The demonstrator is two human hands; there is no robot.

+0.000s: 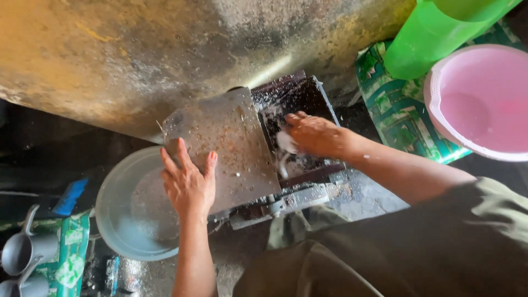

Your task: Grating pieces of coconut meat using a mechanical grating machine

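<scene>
Here the left hand (188, 184) lies flat with fingers spread on the speckled metal lid (223, 146) of the grating machine (286, 165), above a grey basin (129, 214), while the right hand (313, 133) closes its fingers on white pulp (286, 142) inside the dark chute.

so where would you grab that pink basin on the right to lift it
Take the pink basin by its rolled rim, at the near-left edge by the notch in the lip, coming from the person's right side. The rim is the only raised edge showing; the wall inside is smooth and curved, and a green bucket crowds its upper side. The right hand is nearest, but busy inside the metal box.
</scene>
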